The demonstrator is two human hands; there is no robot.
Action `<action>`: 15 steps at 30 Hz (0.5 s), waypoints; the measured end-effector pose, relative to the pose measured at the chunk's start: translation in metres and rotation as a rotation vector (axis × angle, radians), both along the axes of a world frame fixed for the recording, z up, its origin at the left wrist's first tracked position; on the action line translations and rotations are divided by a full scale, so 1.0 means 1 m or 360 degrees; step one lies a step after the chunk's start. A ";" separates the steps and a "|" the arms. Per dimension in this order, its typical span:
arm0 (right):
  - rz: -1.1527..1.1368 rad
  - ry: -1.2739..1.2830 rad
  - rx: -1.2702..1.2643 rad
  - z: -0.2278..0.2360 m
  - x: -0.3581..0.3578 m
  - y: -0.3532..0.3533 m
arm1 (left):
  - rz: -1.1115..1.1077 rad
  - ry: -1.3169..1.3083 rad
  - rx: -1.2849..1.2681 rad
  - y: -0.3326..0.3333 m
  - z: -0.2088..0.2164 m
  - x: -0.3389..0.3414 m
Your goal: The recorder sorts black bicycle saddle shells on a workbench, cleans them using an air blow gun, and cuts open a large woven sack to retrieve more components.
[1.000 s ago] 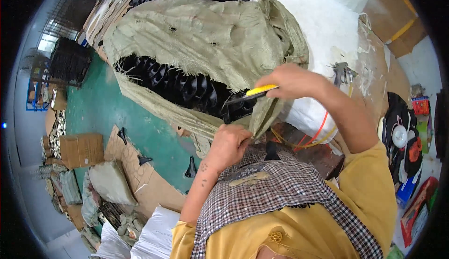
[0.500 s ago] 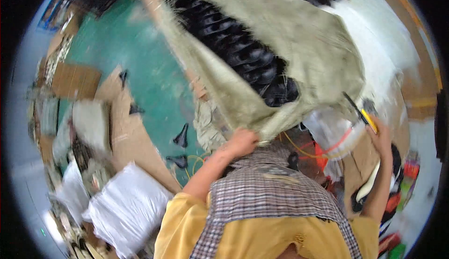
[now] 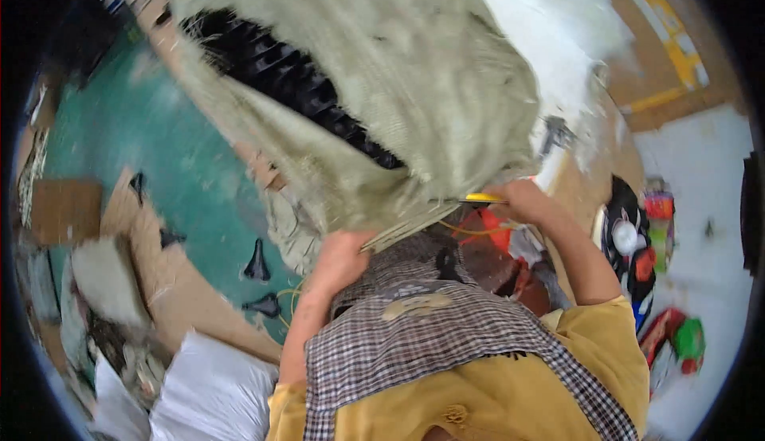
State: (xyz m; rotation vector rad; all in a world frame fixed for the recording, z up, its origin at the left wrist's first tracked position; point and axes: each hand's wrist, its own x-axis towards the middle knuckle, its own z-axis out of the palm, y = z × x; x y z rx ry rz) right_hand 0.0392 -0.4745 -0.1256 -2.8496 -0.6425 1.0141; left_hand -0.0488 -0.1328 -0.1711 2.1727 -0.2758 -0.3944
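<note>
A large pale green woven sack [image 3: 446, 98] lies in front of me, with a long frayed slit in it. Through the slit show glossy black things [image 3: 295, 78] packed in a row; their kind is partly hidden. My left hand [image 3: 343, 262] is closed on the near edge of the sack, bunching the fabric. In my right hand [image 3: 522, 200] is a utility knife [image 3: 483, 198] with a yellow handle. Its dark blade points left and lies against the sack's near edge, close to my left hand; the tip is hard to make out.
Black bicycle saddles [image 3: 256, 263] lie on the green floor [image 3: 183, 146] at left, near flattened cardboard [image 3: 191, 294]. A white plastic bag [image 3: 211, 389] stands at lower left, a cardboard box [image 3: 66, 211] farther off. White sheeting [image 3: 550, 43] spreads behind the sack.
My right hand has brought the knife left and inward, from out at the right to the sack's near edge. My left hand still grips the fabric. The whole view has shifted.
</note>
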 end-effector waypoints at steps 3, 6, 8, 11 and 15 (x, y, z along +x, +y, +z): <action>-0.0197 0.0048 -0.0079 0.013 -0.040 -0.024 | -0.0117 0.0072 0.0123 0.020 0.005 -0.010; -0.0221 -0.0016 -0.0455 0.026 -0.052 -0.061 | -0.0054 0.0401 0.0026 0.038 -0.007 -0.015; -0.0353 -0.0126 -0.0190 0.049 -0.040 -0.060 | -0.0120 0.0634 0.0180 0.041 -0.012 -0.004; -0.0569 -0.0417 0.0491 0.037 -0.017 -0.041 | -0.0164 0.0465 -0.0292 0.037 -0.022 0.028; -0.0631 -0.0828 0.1053 -0.017 0.010 0.025 | 0.0519 0.0624 -0.1037 -0.003 -0.011 0.081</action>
